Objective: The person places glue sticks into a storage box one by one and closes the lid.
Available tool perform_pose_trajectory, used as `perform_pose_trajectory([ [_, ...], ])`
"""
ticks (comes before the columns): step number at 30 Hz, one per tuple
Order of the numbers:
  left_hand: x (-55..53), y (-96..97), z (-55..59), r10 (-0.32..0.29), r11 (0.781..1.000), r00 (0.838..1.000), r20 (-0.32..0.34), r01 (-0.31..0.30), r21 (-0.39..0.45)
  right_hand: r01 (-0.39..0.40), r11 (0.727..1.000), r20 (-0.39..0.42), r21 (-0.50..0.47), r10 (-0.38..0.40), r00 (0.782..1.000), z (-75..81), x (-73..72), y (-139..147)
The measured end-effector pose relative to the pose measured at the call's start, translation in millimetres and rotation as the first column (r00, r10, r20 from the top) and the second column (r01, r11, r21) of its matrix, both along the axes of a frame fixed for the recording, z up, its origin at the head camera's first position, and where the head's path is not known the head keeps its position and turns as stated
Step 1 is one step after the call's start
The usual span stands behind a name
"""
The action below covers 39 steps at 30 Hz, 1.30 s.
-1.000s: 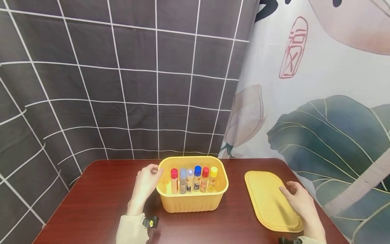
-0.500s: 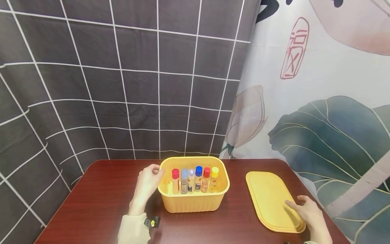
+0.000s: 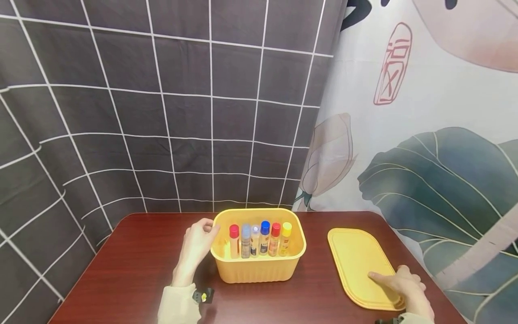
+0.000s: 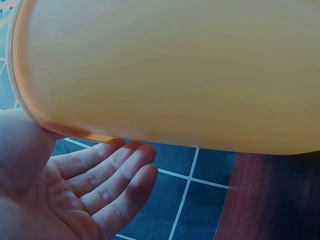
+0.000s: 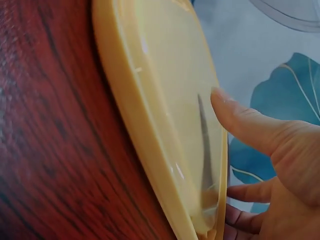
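Note:
A yellow plastic bin [image 3: 256, 272] stands on the table, holding a row of several small clear bottles [image 3: 264, 244] with red, pale blue, white, blue and yellow caps. My left hand [image 3: 195, 243] holds the bin's left rim; its fingertips lie along the outside in the left wrist view, where the thumb tip is hidden behind the bin wall [image 4: 175, 75]. On the right lies a flat yellow lid [image 3: 355, 258]. Beside its right edge is my right hand [image 3: 404, 284], the thumb reaching over the lid and the other fingers at the edge. The thumb's shadow falls on the lid's surface.
The dark red wooden table [image 3: 133, 270] carries the bin near its middle. Behind it hangs a grey cloth [image 3: 182, 112] with a white grid. A pale curtain [image 3: 441, 112] with painted leaves hangs close along the right edge.
My right hand has come down to the lid's right edge, its thumb swinging over the lid. The left hand stays at the bin's rim, and the bin and lid keep their places.

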State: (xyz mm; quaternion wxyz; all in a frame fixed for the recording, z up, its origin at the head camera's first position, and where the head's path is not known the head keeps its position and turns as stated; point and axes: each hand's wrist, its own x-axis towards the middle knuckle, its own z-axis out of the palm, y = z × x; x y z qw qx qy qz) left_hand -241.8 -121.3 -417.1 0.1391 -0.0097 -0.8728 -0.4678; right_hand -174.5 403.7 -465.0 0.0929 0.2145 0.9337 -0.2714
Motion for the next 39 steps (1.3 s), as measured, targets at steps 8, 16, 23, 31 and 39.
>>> perform_pose_trajectory([
  [8, -0.9, -0.4, -1.4, 0.002, 1.000, 1.000, 0.002, -0.002, -0.004, 0.143, 0.989, 0.026, 0.042, -0.144, 0.989, -6.4, -4.5, -13.3],
  [16, -0.2, -0.1, -0.4, -0.005, 1.000, 1.000, -0.006, 0.005, -0.004, 0.111, 0.992, 0.060, 0.062, -0.115, 0.992, -4.5, -8.5, -9.6],
  [23, 0.2, 0.1, 0.3, 0.002, 1.000, 1.000, -0.006, -0.002, -0.011, 0.095, 0.990, 0.060, -0.107, -0.089, 0.994, 0.7, -12.3, -3.4],
  [31, 0.7, -2.3, -0.9, 0.008, 1.000, 1.000, 0.003, -0.007, -0.011, 0.057, 0.962, -0.003, -0.265, -0.060, 0.998, 7.8, -17.2, -5.8],
  [39, -0.8, -0.8, -1.6, -0.001, 1.000, 1.000, -0.006, 0.001, 0.000, -0.003, 0.977, -0.165, -0.213, -0.033, 0.986, 13.1, -12.7, -2.3],
])
